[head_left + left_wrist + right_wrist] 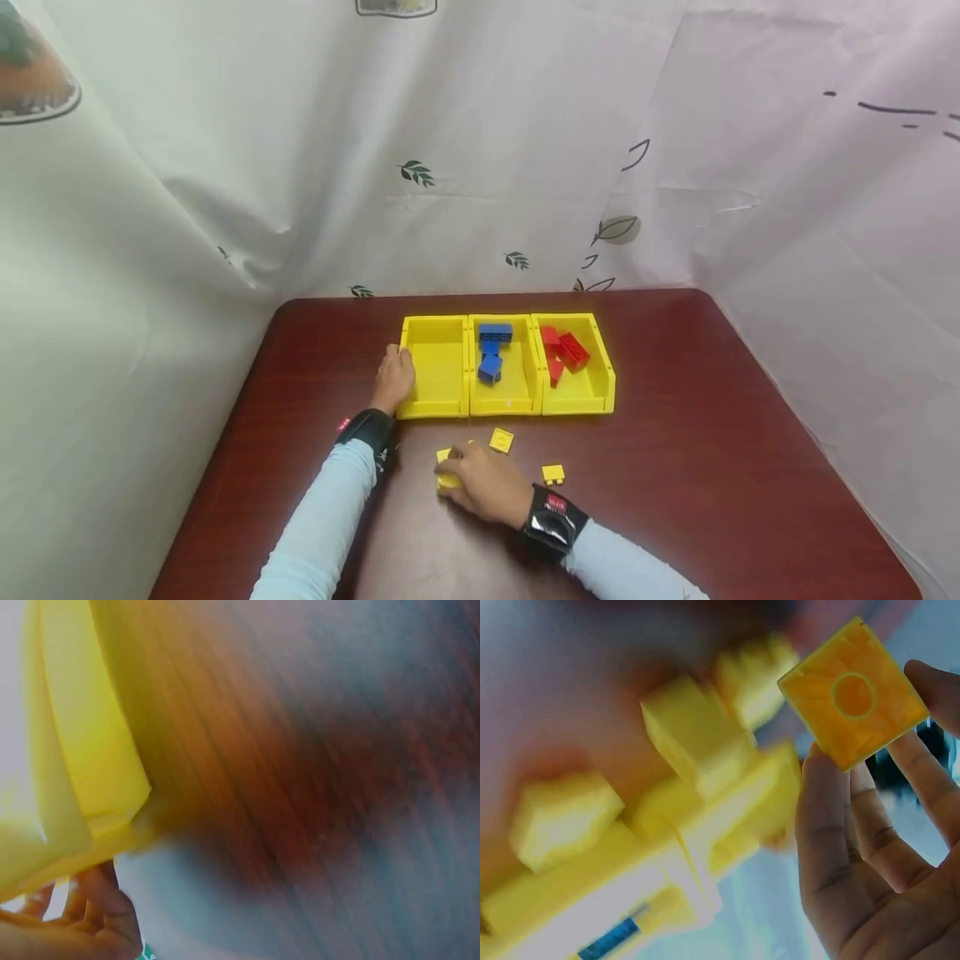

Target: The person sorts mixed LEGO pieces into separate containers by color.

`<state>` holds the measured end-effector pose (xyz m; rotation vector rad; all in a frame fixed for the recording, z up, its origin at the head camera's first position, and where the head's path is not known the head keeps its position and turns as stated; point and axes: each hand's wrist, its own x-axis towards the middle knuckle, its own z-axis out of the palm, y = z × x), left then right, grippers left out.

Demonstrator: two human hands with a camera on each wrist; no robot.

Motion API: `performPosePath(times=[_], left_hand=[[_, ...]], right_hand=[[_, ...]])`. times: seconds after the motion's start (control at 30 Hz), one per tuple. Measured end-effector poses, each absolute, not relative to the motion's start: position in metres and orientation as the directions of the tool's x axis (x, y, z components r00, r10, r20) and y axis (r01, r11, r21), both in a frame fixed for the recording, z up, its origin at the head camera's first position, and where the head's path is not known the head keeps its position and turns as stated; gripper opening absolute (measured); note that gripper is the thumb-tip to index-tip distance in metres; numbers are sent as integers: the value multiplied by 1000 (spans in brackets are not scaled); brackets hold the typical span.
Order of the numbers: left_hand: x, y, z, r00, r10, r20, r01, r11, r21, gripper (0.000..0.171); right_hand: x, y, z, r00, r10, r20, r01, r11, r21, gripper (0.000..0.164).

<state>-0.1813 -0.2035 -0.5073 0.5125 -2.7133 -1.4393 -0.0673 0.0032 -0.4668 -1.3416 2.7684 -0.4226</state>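
Observation:
My left hand grips the left wall of the leftmost yellow bin, its thumb at the rim. In the left wrist view, the fingers curl against the bin's edge. Below the bins, my right hand pinches a square yellow toy brick between thumb and fingertips, its hollow underside facing the right wrist camera. Close by on the table lie more yellow bricks: a square one just below the middle bin, one to the right, and one partly hidden by the right hand.
Three yellow bins stand joined in a row. Blue bricks lie in the middle bin, red bricks in the right bin. The dark red table is bordered by a white printed curtain behind and at the sides.

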Motion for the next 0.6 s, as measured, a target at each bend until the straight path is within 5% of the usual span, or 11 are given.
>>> performPosePath(times=[0.17, 0.37, 0.6], left_hand=[[-180, -210, -507, -951, -241, -196, -287, 440, 851, 45], [-178, -210, -510, -961, -224, -164, -251, 454, 855, 45], [-176, -210, -509, -968, -207, -141, -228, 499, 836, 43]], right_hand=[[-110, -28, -441, -703, -693, 156, -704, 651, -283, 30], [-158, -68, -432, -828, -560, 31, -553, 805, -214, 34], [-190, -95, -451, -859, -510, -43, -498, 852, -162, 25]])
